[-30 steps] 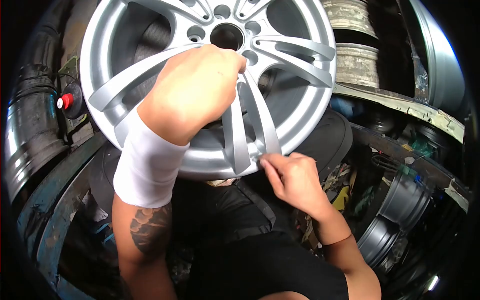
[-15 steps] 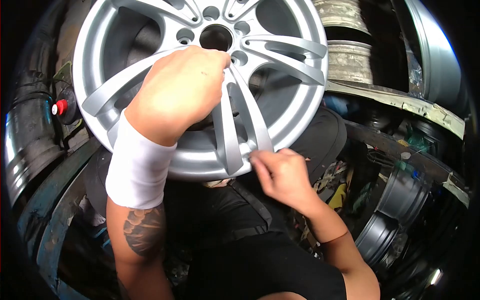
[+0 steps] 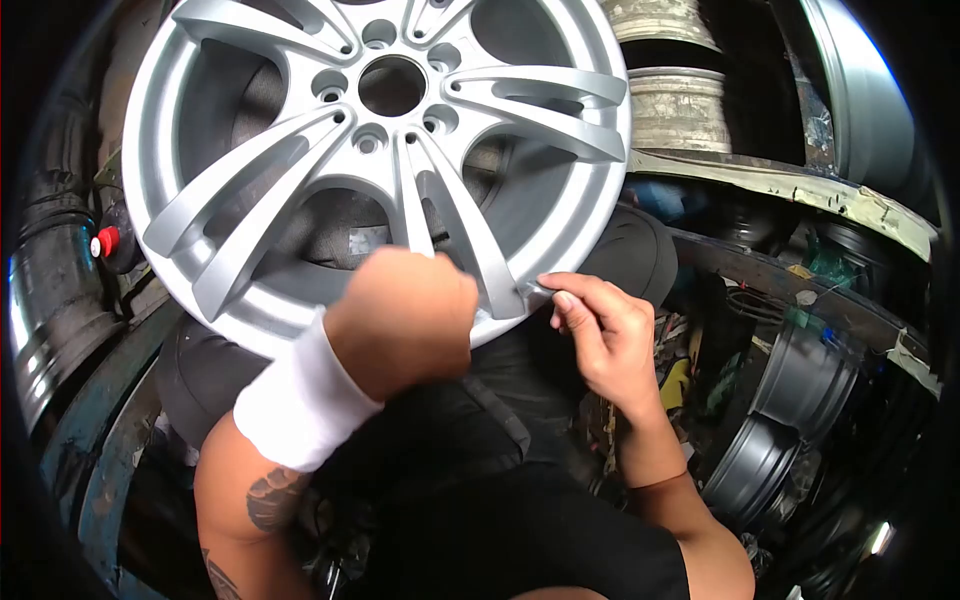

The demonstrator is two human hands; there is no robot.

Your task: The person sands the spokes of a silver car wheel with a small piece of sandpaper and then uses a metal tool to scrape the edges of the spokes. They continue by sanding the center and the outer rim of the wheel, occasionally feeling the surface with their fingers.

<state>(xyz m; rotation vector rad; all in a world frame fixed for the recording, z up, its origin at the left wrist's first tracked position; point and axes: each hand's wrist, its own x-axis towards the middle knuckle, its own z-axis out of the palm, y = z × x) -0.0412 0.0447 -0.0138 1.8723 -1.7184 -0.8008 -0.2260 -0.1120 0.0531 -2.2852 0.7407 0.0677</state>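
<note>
A silver alloy wheel rim (image 3: 470,215) with paired spokes and an open centre hole fills the upper middle of the head view, its front face toward me. My left hand (image 3: 405,315), with a white band (image 3: 305,400) at the wrist, is closed over the lower spokes and somewhat blurred. Its fingers are turned away, so whatever they hold is hidden. At the lower right edge of the rim is my right hand (image 3: 615,335). Its index finger and thumb are close together, the fingertip at the outer lip; anything pinched there is too small to make out.
Beneath the rim is a dark round support (image 3: 645,250). Worn pale rims (image 3: 675,110) sit on a rack at upper right, and grey rims (image 3: 750,460) lie lower right. On the left stand a dark glossy rim (image 3: 50,290) and a red-capped bottle (image 3: 105,242).
My left hand has come down from near the hub to the lower spokes. My right hand has shifted right along the rim's edge. The rim appears slightly further left and higher.
</note>
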